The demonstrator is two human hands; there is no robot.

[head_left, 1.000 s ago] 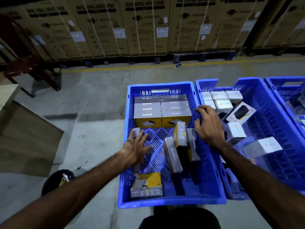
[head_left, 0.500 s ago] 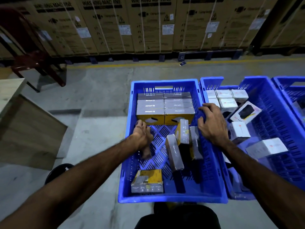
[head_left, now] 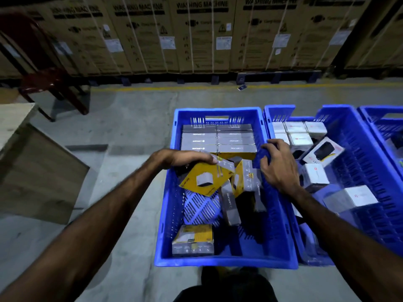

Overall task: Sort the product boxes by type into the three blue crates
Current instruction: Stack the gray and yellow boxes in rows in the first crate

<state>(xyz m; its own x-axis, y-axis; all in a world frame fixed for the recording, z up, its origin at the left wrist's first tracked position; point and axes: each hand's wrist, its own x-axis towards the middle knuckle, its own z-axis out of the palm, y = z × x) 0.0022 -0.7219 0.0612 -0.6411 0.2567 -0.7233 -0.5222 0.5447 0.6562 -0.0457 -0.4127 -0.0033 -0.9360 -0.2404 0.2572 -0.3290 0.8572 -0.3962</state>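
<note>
Left hand: the left hand (head_left: pixel 185 159) grips a yellow-and-grey box (head_left: pixel 205 178) from above, fingers curled over its top edge, and holds it tilted over the middle of the left crate.
Right hand: the right hand (head_left: pixel 278 166) rests on the wall shared by the left crate and the middle crate, fingers curled over the rim at about 3 o'clock of the left crate.
Left crate: the left crate (head_left: pixel 218 261) sits on the floor straight ahead of the person; its slotted bottom shows bare under the held box.
Packed rows: grey-topped boxes (head_left: pixel 218 139) lie flat in tidy rows at the crate's 12 o'clock end, touching one another.
Loose boxes: two more boxes (head_left: pixel 244 184) of the same yellow-and-grey kind stand on edge just right of the held one, leaning together; another long grey one (head_left: pixel 230 205) lies slanted below them.
Near box: a single yellow-and-grey box (head_left: pixel 194 240) lies flat at 7 o'clock in the crate, near the front wall.
Middle crate: the middle crate (head_left: pixel 357 162) holds white boxes (head_left: pixel 298 131) packed at its 11 o'clock corner, with others scattered loose, one showing a black product picture (head_left: pixel 325 151).
Right crate: the third crate (head_left: pixel 383 118) is cut by the picture's edge at 2 o'clock; I cannot tell its contents.
Surroundings: washing machine cartons (head_left: pixel 202 33) line the far wall at 12 o'clock, a dark red chair (head_left: pixel 50 83) stands at 10 o'clock.
</note>
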